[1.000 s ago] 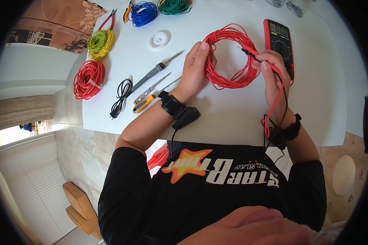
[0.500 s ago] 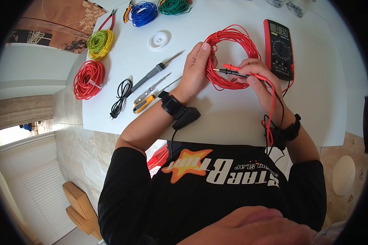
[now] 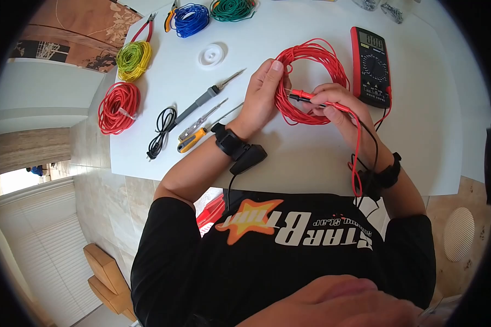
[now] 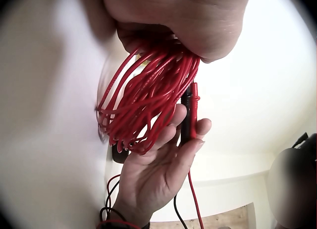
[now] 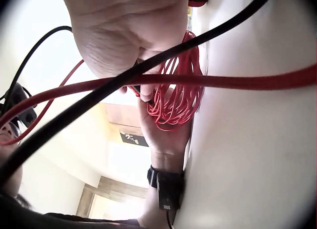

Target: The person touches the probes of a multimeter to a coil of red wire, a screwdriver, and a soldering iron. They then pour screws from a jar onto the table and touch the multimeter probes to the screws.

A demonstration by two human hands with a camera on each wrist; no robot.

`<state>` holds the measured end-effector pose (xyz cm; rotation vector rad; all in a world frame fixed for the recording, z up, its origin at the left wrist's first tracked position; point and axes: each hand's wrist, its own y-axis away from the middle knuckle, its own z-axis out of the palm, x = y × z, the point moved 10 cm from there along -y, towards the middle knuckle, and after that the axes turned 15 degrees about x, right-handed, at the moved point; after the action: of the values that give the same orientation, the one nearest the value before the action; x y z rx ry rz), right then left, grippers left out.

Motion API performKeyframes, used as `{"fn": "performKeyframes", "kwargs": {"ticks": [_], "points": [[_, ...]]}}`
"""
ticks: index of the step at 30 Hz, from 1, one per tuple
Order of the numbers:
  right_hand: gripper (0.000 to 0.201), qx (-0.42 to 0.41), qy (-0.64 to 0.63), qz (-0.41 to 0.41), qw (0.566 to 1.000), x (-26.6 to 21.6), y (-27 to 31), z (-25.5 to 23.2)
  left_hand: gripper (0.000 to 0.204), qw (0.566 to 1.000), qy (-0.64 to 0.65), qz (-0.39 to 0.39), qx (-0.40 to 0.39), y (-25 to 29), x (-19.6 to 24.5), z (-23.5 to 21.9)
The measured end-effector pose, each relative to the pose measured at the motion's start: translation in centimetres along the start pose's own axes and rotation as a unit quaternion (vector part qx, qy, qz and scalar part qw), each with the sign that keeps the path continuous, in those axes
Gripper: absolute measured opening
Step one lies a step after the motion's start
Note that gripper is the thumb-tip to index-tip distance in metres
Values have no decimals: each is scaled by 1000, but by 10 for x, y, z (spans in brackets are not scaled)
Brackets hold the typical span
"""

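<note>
My left hand (image 3: 261,97) grips a big coil of red wire (image 3: 305,116) by its left side, thumb on top. In the left wrist view the coil (image 4: 143,108) hangs below that hand. My right hand (image 3: 348,110) reaches across the coil and holds two multimeter probes side by side, a red probe (image 4: 194,113) and a black probe (image 4: 186,115). Their tips point left, right at the wire near my left fingers. Red and black leads run back over my right wrist. The red-framed multimeter (image 3: 375,68) lies just beyond my right hand, its display lit.
Left of my hands lie a soldering iron (image 3: 202,99), a clear-handled screwdriver (image 3: 193,126) and a yellow-handled screwdriver (image 3: 191,140). A white spool (image 3: 211,55) lies behind them. Further out are red (image 3: 118,107), yellow-green (image 3: 133,60), blue (image 3: 191,20) and green (image 3: 230,8) wire coils, plus red-handled pliers (image 3: 144,28).
My right hand has moved left with the probes, turning their tips toward the coil's left side. The multimeter's reading has flickered. My left hand has kept its grip and barely moved.
</note>
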<state>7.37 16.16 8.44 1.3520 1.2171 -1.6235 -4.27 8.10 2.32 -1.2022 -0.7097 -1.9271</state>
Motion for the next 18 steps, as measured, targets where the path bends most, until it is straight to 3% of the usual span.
{"fn": "performKeyframes", "kwargs": {"ticks": [18], "points": [[23,0,-41,23,999,5,1,0,35,1000,-4,1,0,-1,-2,-1]]}}
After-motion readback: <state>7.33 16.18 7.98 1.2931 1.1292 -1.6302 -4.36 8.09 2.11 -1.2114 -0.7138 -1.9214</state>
